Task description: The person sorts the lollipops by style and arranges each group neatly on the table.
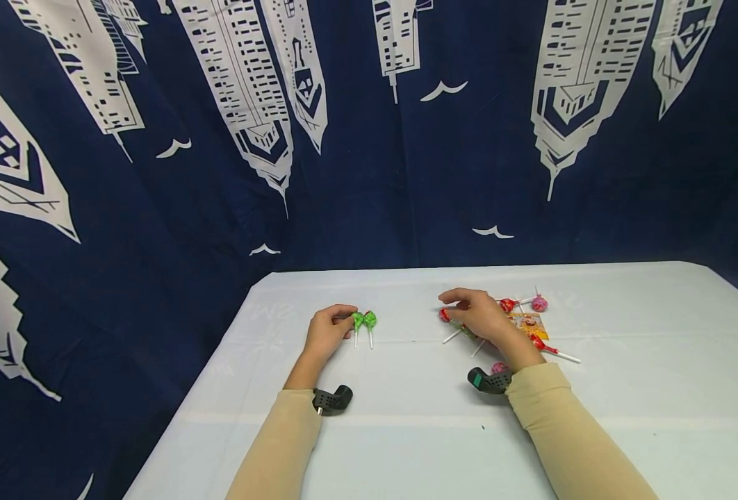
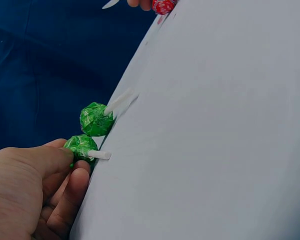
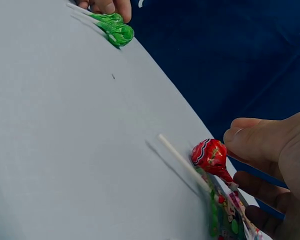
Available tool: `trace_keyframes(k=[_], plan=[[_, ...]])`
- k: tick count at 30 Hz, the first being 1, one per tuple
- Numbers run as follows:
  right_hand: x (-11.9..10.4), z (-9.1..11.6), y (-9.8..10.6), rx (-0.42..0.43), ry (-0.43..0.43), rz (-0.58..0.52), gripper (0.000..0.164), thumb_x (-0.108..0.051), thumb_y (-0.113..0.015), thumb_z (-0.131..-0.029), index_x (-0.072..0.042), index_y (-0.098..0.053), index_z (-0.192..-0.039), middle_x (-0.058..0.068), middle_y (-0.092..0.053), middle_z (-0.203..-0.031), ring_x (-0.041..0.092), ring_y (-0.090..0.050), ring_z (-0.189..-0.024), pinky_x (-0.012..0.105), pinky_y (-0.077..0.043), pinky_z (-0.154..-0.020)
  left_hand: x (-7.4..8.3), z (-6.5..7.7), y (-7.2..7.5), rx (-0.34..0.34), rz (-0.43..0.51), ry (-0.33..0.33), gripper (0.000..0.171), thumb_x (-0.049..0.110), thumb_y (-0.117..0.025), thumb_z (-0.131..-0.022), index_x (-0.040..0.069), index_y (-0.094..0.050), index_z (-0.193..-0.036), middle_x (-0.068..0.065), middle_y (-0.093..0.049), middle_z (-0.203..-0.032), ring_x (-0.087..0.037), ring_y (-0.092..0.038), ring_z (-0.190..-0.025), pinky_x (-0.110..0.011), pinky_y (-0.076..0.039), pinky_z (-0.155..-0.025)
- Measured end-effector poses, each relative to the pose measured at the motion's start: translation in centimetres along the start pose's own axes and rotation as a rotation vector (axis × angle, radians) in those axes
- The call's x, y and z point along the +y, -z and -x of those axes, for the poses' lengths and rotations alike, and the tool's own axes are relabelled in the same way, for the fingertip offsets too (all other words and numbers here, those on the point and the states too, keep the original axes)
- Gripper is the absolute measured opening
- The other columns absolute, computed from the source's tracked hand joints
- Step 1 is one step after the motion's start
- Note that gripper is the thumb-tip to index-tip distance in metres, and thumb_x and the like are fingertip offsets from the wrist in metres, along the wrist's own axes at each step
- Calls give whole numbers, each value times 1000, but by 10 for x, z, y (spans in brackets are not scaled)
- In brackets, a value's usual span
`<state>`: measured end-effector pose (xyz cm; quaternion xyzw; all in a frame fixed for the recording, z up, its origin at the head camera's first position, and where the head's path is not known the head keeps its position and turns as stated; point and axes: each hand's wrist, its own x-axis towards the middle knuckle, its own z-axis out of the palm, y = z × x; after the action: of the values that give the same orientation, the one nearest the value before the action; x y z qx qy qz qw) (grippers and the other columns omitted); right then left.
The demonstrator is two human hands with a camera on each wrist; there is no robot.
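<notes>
A: Where are the lollipops found?

B: Two green lollipops (image 1: 364, 321) are laid side by side on the white worktop (image 1: 625, 417), sticks pointing toward the person. The nearer one (image 2: 81, 147) is pinched at its wrapped head by the fingers (image 2: 50, 160) of the left hand (image 1: 327, 332); the other green one (image 2: 95, 119) lies just beside it, untouched. To the right, a loose pile of red and pink lollipops (image 1: 531, 326) is spread over a printed packet.

A: And the right hand?

B: The right hand (image 1: 478, 314) is arched over the near edge of that pile, fingers curled down around a red lollipop (image 3: 210, 155). A thumb (image 3: 257, 137) is seen against its head in the wrist view; whether a full grip is closed cannot be told for certain, though a pinch is judged likely.

A: How should such a thing be handled?

B: It is judged very light, with a hard round head under crinkly, slightly slippery wrapping and a thin stiff stick. The head is best taken between thumb and fingertip; the stick may roll or slip if taken alone.

A: The arm poses?

B: Both forearms are stretched forward in beige sleeves, wrists held low over the worktop, palms turned downward.
</notes>
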<state>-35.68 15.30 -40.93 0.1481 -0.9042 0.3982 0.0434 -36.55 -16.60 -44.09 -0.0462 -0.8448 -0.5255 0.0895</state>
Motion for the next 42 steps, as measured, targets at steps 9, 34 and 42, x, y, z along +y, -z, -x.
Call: trace_keyframes(k=[9, 34, 42], plan=[[4, 0, -12, 2, 42, 52, 30, -6, -68, -91, -4, -70, -121, 19, -69, -122, 31, -63, -102, 46, -52, -93, -1, 3, 2, -4, -7, 6, 21, 7, -67, -94, 8, -75, -113, -12, -73, -112, -5, -61, -65, -18, -54, -58], [-7, -1, -20, 58, 68, 199, 30, -6, -70, -89, -14, -73, -118, 15, -71, -120, 34, -62, -106, 54, -42, -93, -5, 3, 2, 1, -6, 17, 21, 7, -67, -93, 9, -75, -112, -11, -73, -112, -6, -62, -67, -18, -54, -58], [-14, -3, -14, 93, 81, 179, 27, -8, -72, -89, -17, -75, -114, 11, -74, -117, 37, -62, -110, 67, -25, -100, 2, 1, 0, -7, 8, -2, 21, 6, -66, -94, 7, -74, -113, -13, -72, -113, -7, -63, -71, -18, -55, -60]])
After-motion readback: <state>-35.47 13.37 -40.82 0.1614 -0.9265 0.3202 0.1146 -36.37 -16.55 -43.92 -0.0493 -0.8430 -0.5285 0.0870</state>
